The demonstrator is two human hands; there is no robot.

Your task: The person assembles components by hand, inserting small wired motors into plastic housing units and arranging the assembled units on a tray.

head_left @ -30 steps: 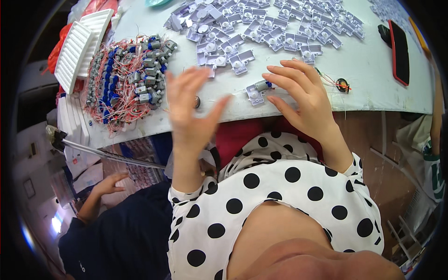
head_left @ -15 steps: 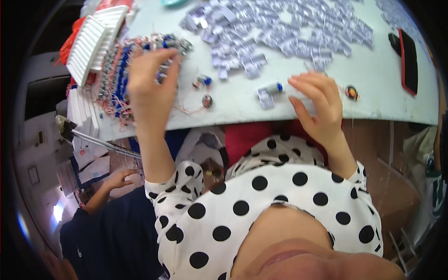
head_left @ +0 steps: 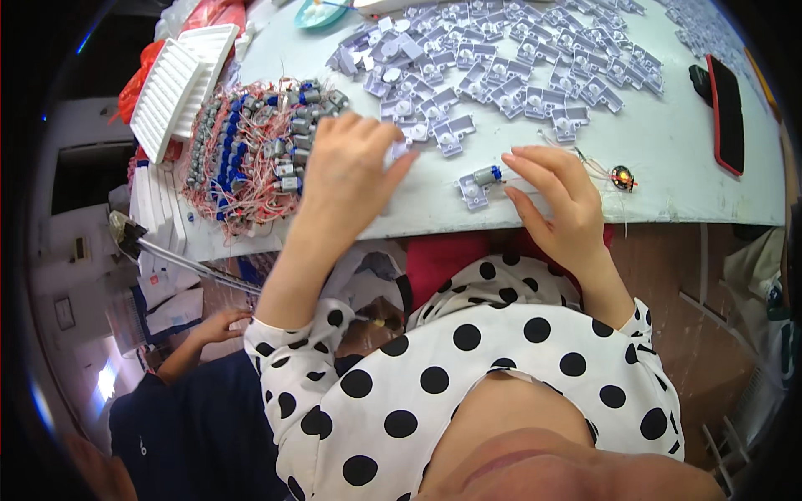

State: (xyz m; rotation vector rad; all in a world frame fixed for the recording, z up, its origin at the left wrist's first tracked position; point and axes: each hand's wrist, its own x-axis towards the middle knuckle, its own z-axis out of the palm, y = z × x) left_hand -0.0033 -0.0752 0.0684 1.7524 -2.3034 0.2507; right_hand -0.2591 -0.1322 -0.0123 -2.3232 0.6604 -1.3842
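My left hand is over the table beside the wired motors, back of the hand up. Its thumb and forefinger reach round the edge of a pale plastic housing; blur and the hand itself hide whether they grip it. To the right, a small grey motor with a blue end lies on a pale plastic housing. Just beside the blue end, my right hand has thumb and fingers apart, holding nothing visible. Thin wires lead past it to a small round board with red and yellow parts.
Many pale housings spread over the far table. Rows of wired motors stand at left, by white ribbed trays. A red-edged black phone lies far right, a teal dish at the back. Another person is at lower left.
My left hand has moved right from over the motor rows, now covering where a loose motor and round part lay. My right hand stays beside the motor and housing. The view has shifted slightly.
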